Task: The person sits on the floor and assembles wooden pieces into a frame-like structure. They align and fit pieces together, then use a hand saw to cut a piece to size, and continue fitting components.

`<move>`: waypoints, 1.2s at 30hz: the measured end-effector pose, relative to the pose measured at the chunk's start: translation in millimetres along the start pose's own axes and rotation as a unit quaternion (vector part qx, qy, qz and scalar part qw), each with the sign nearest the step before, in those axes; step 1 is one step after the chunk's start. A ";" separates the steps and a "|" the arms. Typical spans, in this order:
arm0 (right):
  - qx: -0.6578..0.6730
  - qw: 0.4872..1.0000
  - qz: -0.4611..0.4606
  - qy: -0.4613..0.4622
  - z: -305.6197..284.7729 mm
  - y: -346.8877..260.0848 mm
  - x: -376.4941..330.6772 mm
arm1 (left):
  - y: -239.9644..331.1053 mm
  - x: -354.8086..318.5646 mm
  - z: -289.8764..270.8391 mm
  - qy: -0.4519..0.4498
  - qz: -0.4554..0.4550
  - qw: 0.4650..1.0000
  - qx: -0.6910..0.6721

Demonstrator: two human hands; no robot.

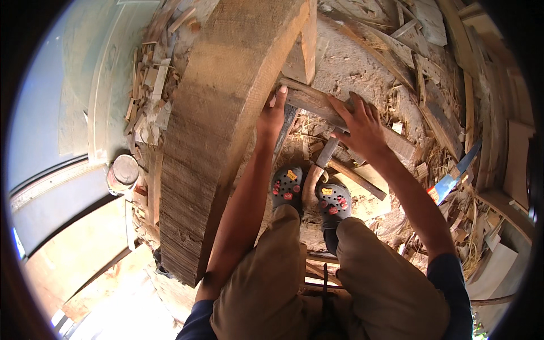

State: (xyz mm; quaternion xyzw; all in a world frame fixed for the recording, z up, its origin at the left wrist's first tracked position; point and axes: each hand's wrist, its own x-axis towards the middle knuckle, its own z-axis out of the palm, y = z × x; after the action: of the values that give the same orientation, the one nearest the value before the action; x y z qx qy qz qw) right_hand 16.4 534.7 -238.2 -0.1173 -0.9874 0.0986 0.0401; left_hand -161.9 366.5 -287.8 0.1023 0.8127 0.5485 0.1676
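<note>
A short, weathered wooden board (317, 102) stretches to the right from the edge of a thick wooden beam (209, 107). Beside the beam, my left hand (273, 113) grips the board's left end, its thumb up on top and its other fingers mostly hidden. My right hand (362, 126) lies over the board farther right, fingers spread and touching its upper side. Below the board, between my feet, is a tool with a grey metal head (327, 152) and a curved wooden handle (311, 184). My feet wear dark clogs with colourful charms.
A wooden stick (358, 179) lies right of the tool. Farther right is a handsaw (466, 161) with a blue blade among scraps and planks. A round, stained bucket (123, 171) stands left of the beam, near piled offcuts (150, 105). Shavings litter the ground.
</note>
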 end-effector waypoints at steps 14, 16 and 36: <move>-0.004 0.993 -0.043 -0.111 0.2 0.4 7.7 | -36.2 40.9 -23.1 -0.060 -0.049 0.996 0.033; 0.009 0.995 -0.055 -0.079 4.2 1.2 8.9 | -30.9 40.5 -18.3 -0.024 -0.043 0.992 0.114; -0.019 0.991 -0.024 -0.130 -3.5 1.2 9.7 | -38.8 82.9 22.1 -0.003 -0.037 0.972 0.233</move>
State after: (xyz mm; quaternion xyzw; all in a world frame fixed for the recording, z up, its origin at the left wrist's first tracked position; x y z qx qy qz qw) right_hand 7.6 538.8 -234.5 -0.0810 -0.9884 0.0935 -0.0881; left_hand -229.3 399.8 -344.5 0.1103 0.9210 0.3368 0.1620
